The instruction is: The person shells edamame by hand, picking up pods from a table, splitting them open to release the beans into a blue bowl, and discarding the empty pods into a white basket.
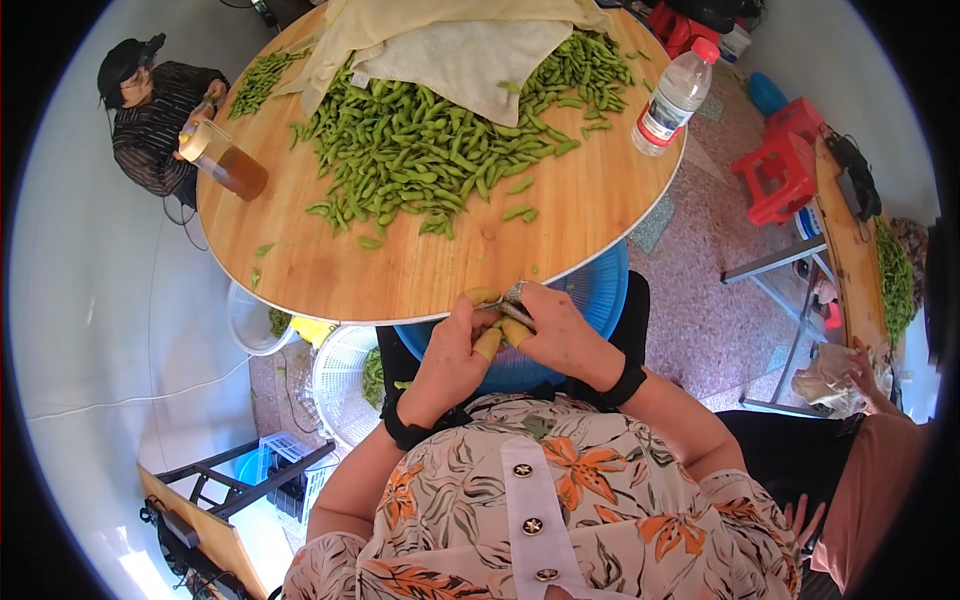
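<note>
Both my hands meet over the blue basin [613, 285], just below the near edge of the round wooden table [350, 285]. My left hand [452, 360] is closed, with yellow covers on its fingertips. My right hand [560, 332] is also closed and presses against the left; yellow covers show on its fingers too. A small grey, shiny piece [514, 305] sits among the fingers, but its kind is unclear. Anything else pinched there is hidden. Farther up the tabletop lies a big heap of green soybean pods [420, 150], with a few loose pods [518, 213] nearer me.
Beige cloths [450, 60] cover the heap's far side. A clear bottle [675, 97] stands right, a jug of brown liquid [225, 160] left. White baskets [335, 385] are at my left. One person [155, 120] sits far left; another's arm [870, 480] shows right, near red stools [780, 170].
</note>
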`<state>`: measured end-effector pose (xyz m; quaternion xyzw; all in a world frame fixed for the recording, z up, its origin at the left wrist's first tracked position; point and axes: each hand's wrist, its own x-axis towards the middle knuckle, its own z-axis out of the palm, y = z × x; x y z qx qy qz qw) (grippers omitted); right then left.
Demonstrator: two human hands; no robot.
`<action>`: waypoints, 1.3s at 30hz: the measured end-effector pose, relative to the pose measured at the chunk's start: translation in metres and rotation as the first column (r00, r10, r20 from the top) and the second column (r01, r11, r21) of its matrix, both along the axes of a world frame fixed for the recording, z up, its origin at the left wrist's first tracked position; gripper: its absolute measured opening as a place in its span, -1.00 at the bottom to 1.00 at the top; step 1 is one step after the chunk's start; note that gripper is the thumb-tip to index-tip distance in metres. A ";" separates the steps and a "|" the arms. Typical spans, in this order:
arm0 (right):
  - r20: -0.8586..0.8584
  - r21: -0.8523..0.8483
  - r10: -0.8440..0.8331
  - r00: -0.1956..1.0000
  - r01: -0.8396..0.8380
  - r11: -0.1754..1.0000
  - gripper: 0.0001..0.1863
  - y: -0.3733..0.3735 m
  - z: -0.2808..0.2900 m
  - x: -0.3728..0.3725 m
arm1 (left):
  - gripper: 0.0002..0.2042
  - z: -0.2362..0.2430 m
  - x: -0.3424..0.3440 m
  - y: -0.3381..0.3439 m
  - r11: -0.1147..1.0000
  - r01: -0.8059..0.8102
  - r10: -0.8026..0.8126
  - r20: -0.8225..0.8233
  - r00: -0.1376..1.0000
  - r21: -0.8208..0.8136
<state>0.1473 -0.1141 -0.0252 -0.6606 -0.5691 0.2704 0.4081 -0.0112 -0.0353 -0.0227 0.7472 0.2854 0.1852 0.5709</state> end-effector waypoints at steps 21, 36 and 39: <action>-0.762 -0.212 -0.074 0.643 -0.139 0.967 -0.81 -0.012 0.004 -0.005 | -0.85 0.010 -0.014 0.005 0.942 0.150 -0.122 -0.108 0.987 0.302; -0.129 0.009 0.248 0.960 -0.249 0.969 -0.74 -0.009 -0.029 0.015 | -0.83 0.053 -0.026 0.089 0.619 0.164 0.102 -0.286 0.953 0.768; -0.247 -0.276 0.140 0.959 -0.208 0.938 -0.74 -0.011 -0.021 0.010 | -0.85 0.029 0.046 0.124 0.592 0.085 -0.019 -0.091 0.996 0.802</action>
